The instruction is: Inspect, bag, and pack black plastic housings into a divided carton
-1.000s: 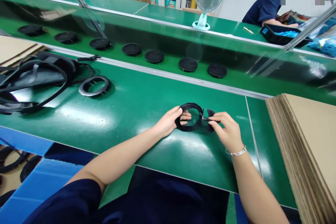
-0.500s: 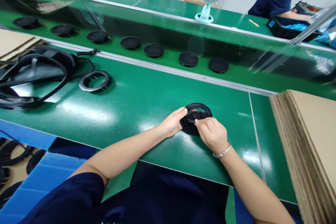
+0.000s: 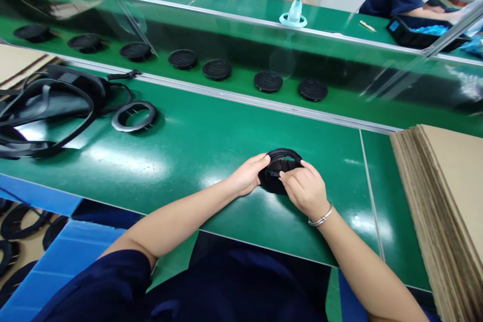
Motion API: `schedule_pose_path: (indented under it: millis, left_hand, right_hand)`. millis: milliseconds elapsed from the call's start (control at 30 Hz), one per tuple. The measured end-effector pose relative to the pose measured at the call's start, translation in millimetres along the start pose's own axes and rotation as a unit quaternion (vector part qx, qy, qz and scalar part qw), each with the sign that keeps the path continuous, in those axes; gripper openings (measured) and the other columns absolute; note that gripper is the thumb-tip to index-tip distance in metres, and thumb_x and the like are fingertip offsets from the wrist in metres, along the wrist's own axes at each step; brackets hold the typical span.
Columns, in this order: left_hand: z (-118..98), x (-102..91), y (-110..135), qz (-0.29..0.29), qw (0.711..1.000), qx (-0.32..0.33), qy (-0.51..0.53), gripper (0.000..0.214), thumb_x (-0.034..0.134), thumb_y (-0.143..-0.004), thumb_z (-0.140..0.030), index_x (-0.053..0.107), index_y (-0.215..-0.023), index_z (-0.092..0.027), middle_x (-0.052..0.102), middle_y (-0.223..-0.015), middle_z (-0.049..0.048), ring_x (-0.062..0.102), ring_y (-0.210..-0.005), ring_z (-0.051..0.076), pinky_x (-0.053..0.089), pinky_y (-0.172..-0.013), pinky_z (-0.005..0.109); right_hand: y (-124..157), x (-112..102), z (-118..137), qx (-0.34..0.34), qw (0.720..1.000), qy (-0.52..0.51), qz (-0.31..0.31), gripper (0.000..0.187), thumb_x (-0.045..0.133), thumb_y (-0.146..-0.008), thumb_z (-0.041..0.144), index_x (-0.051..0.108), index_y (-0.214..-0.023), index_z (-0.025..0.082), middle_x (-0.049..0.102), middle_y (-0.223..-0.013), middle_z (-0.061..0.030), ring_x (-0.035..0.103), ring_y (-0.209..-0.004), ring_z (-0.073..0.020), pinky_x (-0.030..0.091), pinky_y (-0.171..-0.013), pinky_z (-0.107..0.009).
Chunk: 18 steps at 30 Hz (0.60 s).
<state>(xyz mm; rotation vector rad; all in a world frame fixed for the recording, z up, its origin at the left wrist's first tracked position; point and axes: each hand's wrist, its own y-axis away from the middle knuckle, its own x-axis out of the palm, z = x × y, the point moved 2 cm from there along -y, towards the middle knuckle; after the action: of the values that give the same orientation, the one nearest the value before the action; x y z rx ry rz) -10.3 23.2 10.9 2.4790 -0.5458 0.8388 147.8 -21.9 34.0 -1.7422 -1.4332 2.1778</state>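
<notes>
Over the green table, my left hand (image 3: pixel 249 176) is closed on the left side of a black plastic ring (image 3: pixel 282 152), thumb on top of the rim. The ring is tilted, with a dark piece (image 3: pixel 282 165) lying across its opening; its exact kind is hard to make out. My right hand (image 3: pixel 306 187) pinches the near edge of this dark piece between thumb and fingers, while another finger touches the ring's right rim. A bangle circles the right wrist. The palm and fingers hide the ring's lower right part.
A loose black ring (image 3: pixel 135 116) lies at left beside a black bag with straps (image 3: pixel 68 95). Several black discs (image 3: pixel 268 81) sit on the green strip behind the metal rail. Stacked cardboard (image 3: pixel 445 201) borders the right. Beyond, a co-worker's arm reaches near a black bin (image 3: pixel 405 40).
A finger of my right hand has stretched up to the ring's right rim. My left hand keeps its hold. The discs behind the rail have shifted slightly left.
</notes>
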Motion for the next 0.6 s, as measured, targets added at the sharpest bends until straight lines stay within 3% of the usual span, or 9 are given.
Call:
schedule_pose_path:
  millis: [167,367,467,600]
  left_hand:
    - [1,-1.7,-1,-0.003,1.0,-0.006,-0.015,0.045,0.082,-0.069,-0.047,0.07,-0.097,-0.014,0.073,-0.085,0.0066,0.066,-0.076,0.019,0.05,-0.07,0.029]
    - [6,-4.1,-4,-0.033,0.998,0.018,-0.043,0.056,0.085,-0.059,-0.056,0.071,-0.094,-0.015,0.073,-0.084,0.0048,0.063,-0.078,0.017,0.048,-0.074,0.028]
    - [7,-5.2,-5,-0.038,0.998,0.035,-0.045,0.05,0.082,-0.066,-0.053,0.071,-0.095,-0.014,0.073,-0.086,0.0052,0.062,-0.084,0.019,0.047,-0.078,0.029]
    - [10,-6.8,-7,-0.032,0.999,-0.002,-0.041,0.042,0.079,-0.072,-0.048,0.069,-0.095,-0.014,0.072,-0.084,0.0054,0.063,-0.082,0.019,0.046,-0.075,0.029]
  right_hand:
    - [3,4,0,0.009,1.0,-0.01,0.007,0.02,0.05,-0.095,0.02,0.064,-0.08,0.02,0.066,-0.079,0.0001,0.056,-0.076,-0.0086,0.039,-0.111,-0.034]
    - [7,10,-6,0.027,0.996,-0.079,0.044,0.017,0.05,-0.095,0.023,0.065,-0.087,0.019,0.064,-0.081,-0.0014,0.056,-0.078,-0.0103,0.04,-0.113,-0.04]
    - [10,14,-9,0.047,0.991,-0.114,0.051,0.017,0.05,-0.095,0.024,0.065,-0.088,0.019,0.064,-0.083,-0.0021,0.057,-0.081,-0.0105,0.042,-0.112,-0.04]
    - [10,15,-11,0.039,0.99,-0.129,0.044,0.017,0.05,-0.095,0.023,0.064,-0.088,0.018,0.063,-0.081,-0.0024,0.059,-0.082,-0.0106,0.047,-0.107,-0.037]
